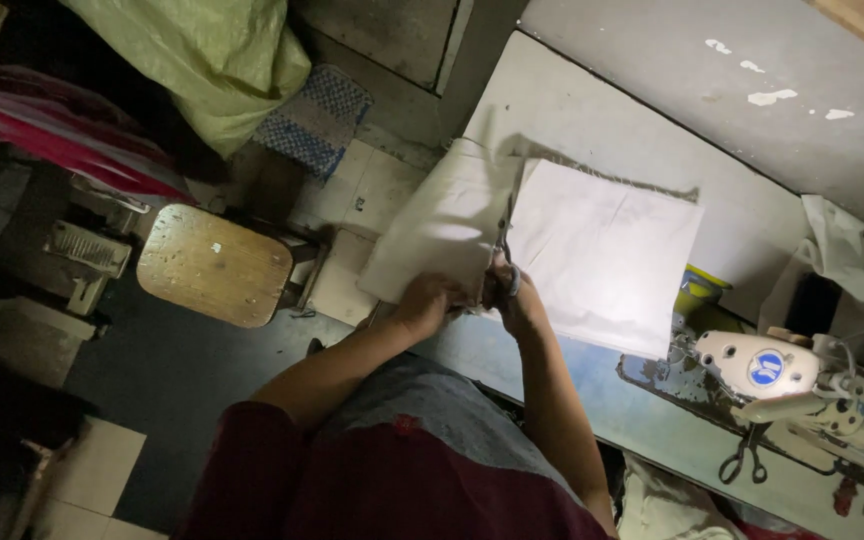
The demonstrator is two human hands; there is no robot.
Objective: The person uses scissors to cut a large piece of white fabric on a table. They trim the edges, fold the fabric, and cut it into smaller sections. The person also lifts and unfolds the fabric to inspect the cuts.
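Scissors in right hand fingers — left hand fingers gripping white cloth.

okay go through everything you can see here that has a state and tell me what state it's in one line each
white fabric: spread on the table, left part hanging off the edge, partly cut
scissors: in the right hand, blades in the fabric
right hand: closed on the scissors
left hand: gripping the fabric edge
wooden stool: upright, unoccupied
sewing machine: idle, untouched
second scissors: lying closed by the machine

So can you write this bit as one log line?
left hand: holds white cloth | right hand: cutting it with scissors | sewing machine: beside
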